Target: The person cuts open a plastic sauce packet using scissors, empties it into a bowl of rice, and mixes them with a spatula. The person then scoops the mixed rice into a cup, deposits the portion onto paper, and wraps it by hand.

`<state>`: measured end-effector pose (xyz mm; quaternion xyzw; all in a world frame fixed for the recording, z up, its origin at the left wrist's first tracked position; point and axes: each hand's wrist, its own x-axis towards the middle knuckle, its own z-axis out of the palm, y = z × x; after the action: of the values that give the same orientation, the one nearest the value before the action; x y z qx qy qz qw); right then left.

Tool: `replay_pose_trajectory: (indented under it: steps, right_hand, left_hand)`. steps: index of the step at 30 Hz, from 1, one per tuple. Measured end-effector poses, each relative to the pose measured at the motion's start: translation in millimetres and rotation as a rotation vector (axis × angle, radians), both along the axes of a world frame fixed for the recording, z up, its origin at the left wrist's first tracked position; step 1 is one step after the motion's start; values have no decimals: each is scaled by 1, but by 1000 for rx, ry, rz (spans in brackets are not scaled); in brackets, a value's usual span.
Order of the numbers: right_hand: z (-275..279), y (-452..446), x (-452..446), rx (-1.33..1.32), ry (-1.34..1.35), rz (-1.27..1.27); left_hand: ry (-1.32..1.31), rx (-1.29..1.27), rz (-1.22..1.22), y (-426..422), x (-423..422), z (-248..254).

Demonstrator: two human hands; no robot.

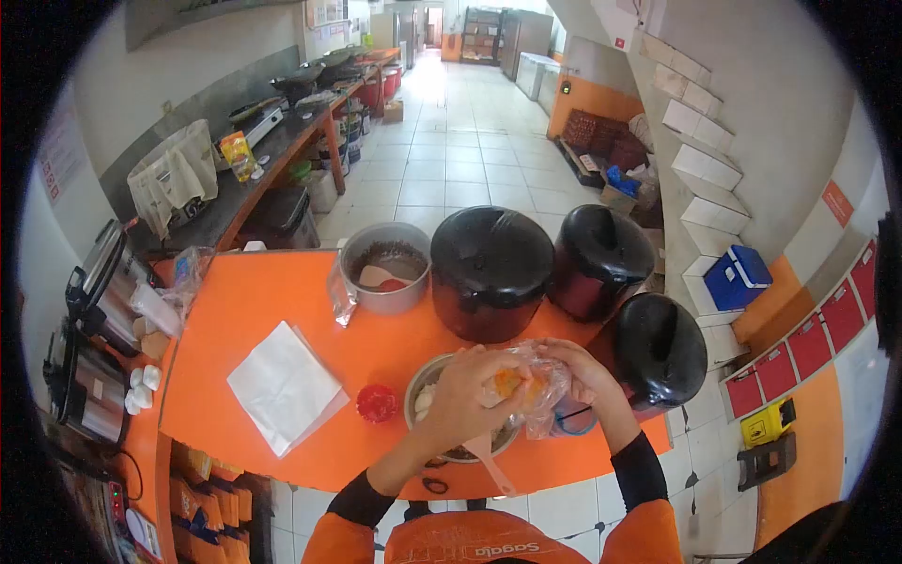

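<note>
A clear plastic bag (543, 399) with orange-yellow contents hangs over the front of the orange table. My right hand (583, 369) is closed on the bag's upper edge. My left hand (462, 395) is closed at the bag's left side, its fingertips against the orange-yellow part. Below my left hand stands a metal pot (410, 399), partly covered by it, with whitish pieces inside. A pale pink rice paddle (490, 467) leans out over the pot's front rim. Just left of the pot sits a small red bowl (377, 403).
White paper sheets (285, 385) lie on the table's left half. A grey pot (384, 273) with dark residue and a spoon stands behind. Large black lidded pots (493, 273) line the back and right. Rice cookers (89, 376) stand at far left.
</note>
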<state>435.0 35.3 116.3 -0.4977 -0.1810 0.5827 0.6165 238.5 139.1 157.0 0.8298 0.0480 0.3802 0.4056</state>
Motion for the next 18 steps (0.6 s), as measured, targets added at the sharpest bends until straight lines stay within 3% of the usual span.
replay_pose_trajectory:
  steps: [4,8,9,11,12,14,16,18]
  right_hand:
    - [3,-5,35,-18,-74,-7]
    - [-1,6,90,66,-349,18]
    - [5,8,97,-33,-569,10]
    - [5,22,110,-366,-717,57]
    - [-2,20,96,-377,-700,84]
    - [-7,12,60,-408,-2175,-168]
    - [20,-2,4,-310,-1965,136]
    - [-25,-28,-51,-9,-1907,279]
  left_hand:
    - [188,354,62,-8,16,-4]
    - [233,275,138,-15,5,5]
    - [180,237,215,-15,2,3]
    - [157,177,311,-19,-14,-16]
    - [119,42,364,-18,-24,-37]
    - [82,-94,433,-20,-45,-85]
    - [13,-395,754,-36,-71,-141]
    - [85,-548,902,-50,-89,-193]
